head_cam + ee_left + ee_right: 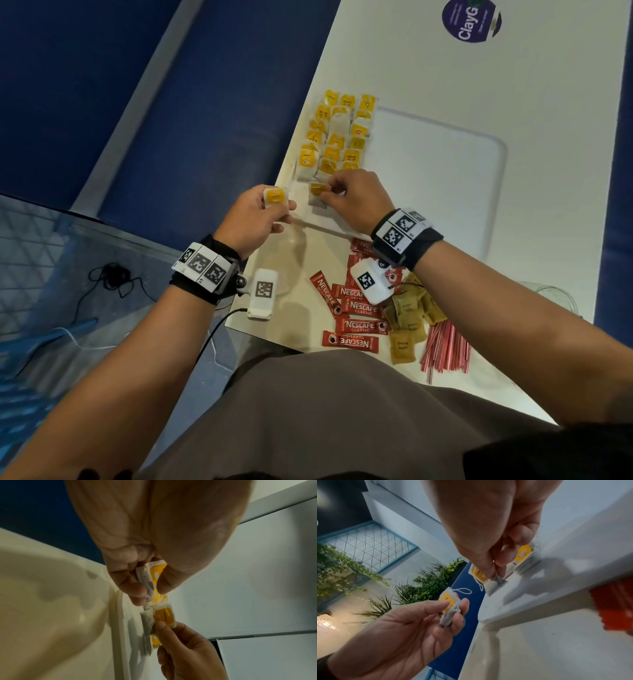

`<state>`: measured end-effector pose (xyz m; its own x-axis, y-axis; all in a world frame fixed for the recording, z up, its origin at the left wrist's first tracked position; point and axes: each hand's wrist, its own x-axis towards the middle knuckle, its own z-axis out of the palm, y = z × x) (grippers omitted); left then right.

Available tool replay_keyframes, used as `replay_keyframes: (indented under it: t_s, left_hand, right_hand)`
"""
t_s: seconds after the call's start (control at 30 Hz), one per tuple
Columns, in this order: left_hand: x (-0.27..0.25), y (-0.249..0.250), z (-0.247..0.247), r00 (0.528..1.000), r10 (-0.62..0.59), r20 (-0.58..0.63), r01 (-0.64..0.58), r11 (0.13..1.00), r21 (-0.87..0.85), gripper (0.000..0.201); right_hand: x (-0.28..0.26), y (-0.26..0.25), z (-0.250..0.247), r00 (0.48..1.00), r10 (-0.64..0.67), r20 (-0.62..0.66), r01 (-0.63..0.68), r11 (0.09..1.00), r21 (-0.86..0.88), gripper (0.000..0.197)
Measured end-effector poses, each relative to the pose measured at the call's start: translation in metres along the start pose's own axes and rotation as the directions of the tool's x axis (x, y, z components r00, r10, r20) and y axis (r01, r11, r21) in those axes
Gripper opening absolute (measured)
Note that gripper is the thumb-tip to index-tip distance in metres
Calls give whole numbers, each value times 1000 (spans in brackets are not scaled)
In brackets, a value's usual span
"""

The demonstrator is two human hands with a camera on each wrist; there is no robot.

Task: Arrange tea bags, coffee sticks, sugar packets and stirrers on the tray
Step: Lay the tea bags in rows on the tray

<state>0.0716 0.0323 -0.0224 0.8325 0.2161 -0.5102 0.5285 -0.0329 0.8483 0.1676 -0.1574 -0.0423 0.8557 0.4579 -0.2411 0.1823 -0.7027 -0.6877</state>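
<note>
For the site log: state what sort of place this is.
Probably a café or office refreshment corner: Nescafe sticks and tea bags on a white table, with decorative plants nearby.

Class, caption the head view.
Each hand, left hand and right hand, pinches a tea bag at the tray edge.

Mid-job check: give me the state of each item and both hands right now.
left hand: pinching a tea bag, off the tray
right hand: pinching another tea bag at the tray's near corner
tray: tea bag rows along its left side
coffee sticks: loose on table
sugar packets: loose on table
stirrers: bundled on table
</note>
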Motion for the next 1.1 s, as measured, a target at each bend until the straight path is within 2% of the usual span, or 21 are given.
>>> replay_keyframes:
  t_s: [0.13,0.27,0.43,0.6,0.77,0.9,1.1]
  left_hand:
    - [2,-1,-2,1000,-10,-5,10,1000,-16,10]
    - [6,0,-1,999,-40,-15,39,996,-81,15]
    - [9,2,-3,1000,-4,-31,4,1000,-14,17]
    - [22,5,-7,986,159,-58,-137,950,280,9]
    - [42,11,-6,978,202,-42,-161,873,460,8]
    - [62,15,-4,968,248,-30,-193,818,542,8]
    - [81,19,0,969,241,46,-218,756,617,16]
  right_hand:
    - [7,-3,3,998,19,-52,-24,994,-103,18]
    - [9,-1,9,995,29,-98,-45,985,-164,19]
    - [11,0,10,990,58,-126,-80,981,-175,15]
    - [12,1,12,989,61,-135,-83,983,-165,12]
    - [14,3,11,987,61,-151,-86,983,-163,9]
    - [15,5,10,986,53,-158,-81,981,-177,4]
    - [17,5,11,986,63,-153,-93,977,-193,4]
